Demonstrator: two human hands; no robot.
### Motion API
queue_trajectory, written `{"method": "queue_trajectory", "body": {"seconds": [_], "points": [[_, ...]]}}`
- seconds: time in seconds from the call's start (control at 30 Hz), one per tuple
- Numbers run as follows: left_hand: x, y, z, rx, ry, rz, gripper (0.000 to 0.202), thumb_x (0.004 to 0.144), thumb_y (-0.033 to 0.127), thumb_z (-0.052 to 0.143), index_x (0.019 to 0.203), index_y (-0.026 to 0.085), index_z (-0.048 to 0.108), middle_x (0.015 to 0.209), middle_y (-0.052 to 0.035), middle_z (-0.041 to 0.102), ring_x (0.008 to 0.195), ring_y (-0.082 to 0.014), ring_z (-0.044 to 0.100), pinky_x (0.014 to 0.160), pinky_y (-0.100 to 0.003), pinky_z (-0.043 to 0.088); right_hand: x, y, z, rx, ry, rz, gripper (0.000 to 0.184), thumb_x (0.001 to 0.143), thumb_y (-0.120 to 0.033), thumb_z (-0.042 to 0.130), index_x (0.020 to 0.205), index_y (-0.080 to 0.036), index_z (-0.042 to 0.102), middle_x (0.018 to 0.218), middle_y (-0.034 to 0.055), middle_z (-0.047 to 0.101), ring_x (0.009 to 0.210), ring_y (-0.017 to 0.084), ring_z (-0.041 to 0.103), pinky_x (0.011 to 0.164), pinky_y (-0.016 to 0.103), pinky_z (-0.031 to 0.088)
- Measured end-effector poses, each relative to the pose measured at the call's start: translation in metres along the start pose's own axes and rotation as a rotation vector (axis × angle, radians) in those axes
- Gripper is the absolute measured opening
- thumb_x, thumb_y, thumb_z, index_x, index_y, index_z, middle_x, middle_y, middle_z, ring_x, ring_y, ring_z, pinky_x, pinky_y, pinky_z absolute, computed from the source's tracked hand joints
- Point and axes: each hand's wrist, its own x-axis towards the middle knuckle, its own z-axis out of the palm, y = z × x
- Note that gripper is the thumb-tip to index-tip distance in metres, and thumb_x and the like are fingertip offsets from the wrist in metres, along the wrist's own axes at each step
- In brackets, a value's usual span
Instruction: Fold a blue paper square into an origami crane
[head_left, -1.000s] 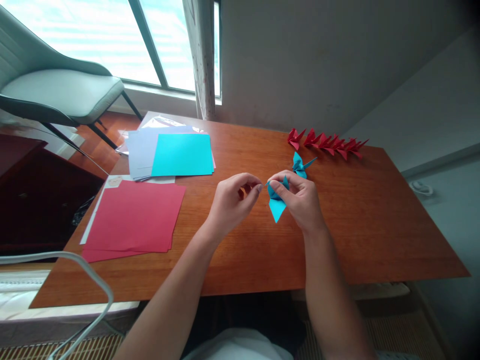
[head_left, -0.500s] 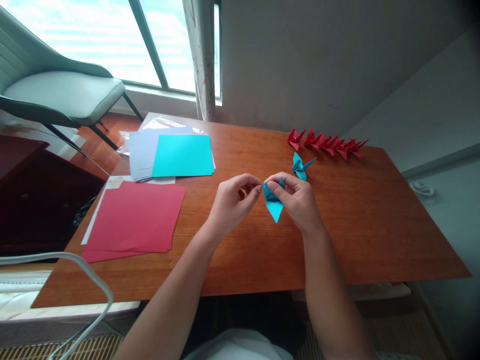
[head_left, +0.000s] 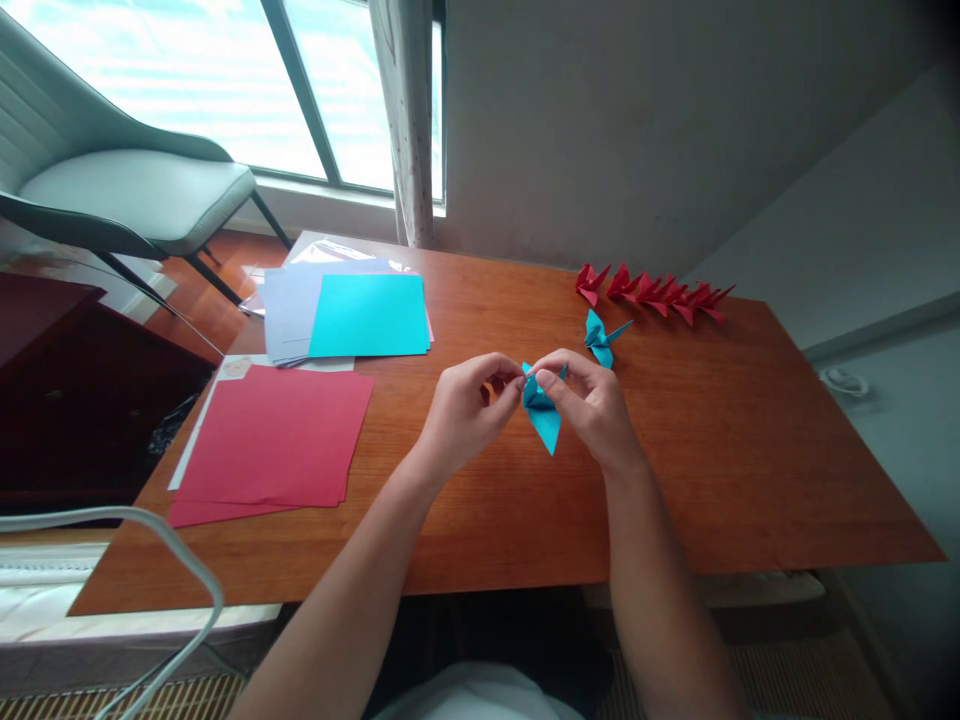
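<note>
A blue origami crane point(head_left: 544, 420) is held between my two hands above the table, one pointed wing hanging down toward me. My left hand point(head_left: 480, 400) pinches the crane's left tip between thumb and fingers. From the other side, my right hand point(head_left: 589, 400) grips the folded body near its top, thumb and forefinger close to the left fingertips. Part of the paper is hidden behind the right fingers. Just beyond the right hand, a second blue paper crane point(head_left: 598, 338) stands on the table.
Several red paper cranes point(head_left: 667, 295) stand in a row at the back right of the wooden table point(head_left: 750, 450). Blue sheets point(head_left: 369, 315) and red sheets point(head_left: 274, 435) lie at the left. A white cable point(head_left: 176, 545) loops at the lower left; a chair point(head_left: 135, 195) stands by the window.
My right thumb and forefinger have shifted left toward the left fingertips. The held crane has turned slightly, showing more of its top edge. The view has tilted a little.
</note>
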Motion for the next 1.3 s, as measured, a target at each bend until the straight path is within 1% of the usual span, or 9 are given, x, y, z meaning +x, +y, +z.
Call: {"method": "queue_trajectory", "body": {"seconds": [0.1, 0.23, 0.43, 0.57, 0.63, 0.87, 1.03, 1.17, 1.3], "points": [[0.0, 0.0006, -0.0001, -0.008, -0.009, -0.001, 0.013, 0.088, 0.024, 0.062, 0.078, 0.017, 0.066, 0.068, 0.0, 0.065, 0.059, -0.0098, 0.054, 0.051, -0.019, 0.039, 0.0009, 0.0002, 0.0003, -0.05, 0.026, -0.055, 0.014, 0.088, -0.034, 0.069, 0.081, -0.023, 0.068, 0.083, 0.0013, 0.067, 0.083, 0.02, 0.061, 0.079, 0.034, 0.048], [-0.0003, -0.0001, 0.0005, -0.035, -0.039, -0.001, 0.013, 0.089, 0.024, 0.062, 0.08, 0.017, 0.067, 0.069, 0.0003, 0.065, 0.06, -0.0096, 0.054, 0.051, -0.019, 0.039, 0.0018, 0.0003, -0.0009, -0.079, 0.062, -0.123, 0.012, 0.088, -0.028, 0.069, 0.076, -0.024, 0.067, 0.082, 0.0013, 0.065, 0.082, 0.02, 0.06, 0.08, 0.036, 0.048], [0.0, 0.0, 0.0002, -0.076, -0.01, -0.041, 0.017, 0.09, 0.029, 0.063, 0.081, 0.016, 0.069, 0.071, -0.0011, 0.067, 0.062, -0.0104, 0.054, 0.052, -0.02, 0.041, 0.0016, 0.0027, -0.0008, -0.059, 0.122, -0.071, 0.014, 0.088, -0.029, 0.069, 0.075, -0.024, 0.068, 0.079, 0.0008, 0.065, 0.08, 0.019, 0.059, 0.08, 0.035, 0.046], [0.0006, 0.0008, 0.0004, -0.101, -0.011, -0.052, 0.018, 0.09, 0.032, 0.065, 0.083, 0.016, 0.07, 0.071, -0.0017, 0.067, 0.062, -0.0109, 0.055, 0.052, -0.02, 0.04, 0.0013, 0.0046, 0.0011, 0.018, 0.08, 0.037, 0.017, 0.086, -0.036, 0.072, 0.077, -0.022, 0.07, 0.076, 0.0009, 0.066, 0.077, 0.018, 0.06, 0.075, 0.033, 0.047], [0.0009, 0.0008, 0.0006, -0.099, -0.01, -0.051, 0.018, 0.089, 0.032, 0.066, 0.081, 0.016, 0.069, 0.07, -0.0018, 0.067, 0.062, -0.011, 0.055, 0.051, -0.02, 0.04, 0.0014, 0.0049, 0.0016, 0.056, 0.05, 0.056, 0.018, 0.087, -0.037, 0.071, 0.078, -0.021, 0.07, 0.077, 0.0009, 0.066, 0.077, 0.018, 0.06, 0.074, 0.032, 0.048], [0.0016, -0.0009, -0.0005, -0.065, -0.008, -0.011, 0.011, 0.086, 0.022, 0.064, 0.078, 0.016, 0.069, 0.066, 0.0011, 0.062, 0.059, -0.0089, 0.051, 0.051, -0.019, 0.037, 0.0021, 0.0055, 0.0018, 0.056, 0.015, 0.024, 0.016, 0.088, -0.035, 0.071, 0.079, -0.021, 0.069, 0.079, 0.0008, 0.065, 0.08, 0.018, 0.06, 0.074, 0.03, 0.047], [0.0013, -0.0022, -0.0014, -0.02, 0.014, -0.051, 0.013, 0.084, 0.02, 0.062, 0.076, 0.016, 0.07, 0.069, -0.0002, 0.066, 0.061, -0.0096, 0.053, 0.054, -0.02, 0.039, 0.0019, 0.0063, -0.0012, 0.097, 0.054, 0.038, 0.017, 0.088, -0.035, 0.07, 0.079, -0.021, 0.069, 0.077, 0.0002, 0.064, 0.076, 0.017, 0.058, 0.072, 0.03, 0.046], [0.0013, -0.0024, -0.0005, -0.055, 0.037, -0.061, 0.013, 0.086, 0.023, 0.061, 0.079, 0.015, 0.069, 0.073, -0.0017, 0.069, 0.064, -0.0106, 0.057, 0.055, -0.02, 0.041, 0.0021, 0.0061, -0.0035, 0.095, 0.041, 0.056, 0.017, 0.089, -0.036, 0.07, 0.079, -0.021, 0.069, 0.078, 0.0004, 0.064, 0.077, 0.017, 0.059, 0.072, 0.03, 0.047], [0.0016, -0.0018, 0.0008, -0.035, 0.017, -0.033, 0.015, 0.087, 0.026, 0.064, 0.078, 0.016, 0.068, 0.069, -0.0002, 0.066, 0.06, -0.0093, 0.053, 0.054, -0.02, 0.039, 0.0026, 0.0071, -0.0018, 0.046, -0.013, 0.025, 0.017, 0.09, -0.035, 0.068, 0.082, -0.021, 0.069, 0.081, 0.001, 0.066, 0.081, 0.018, 0.061, 0.075, 0.031, 0.047]]}}
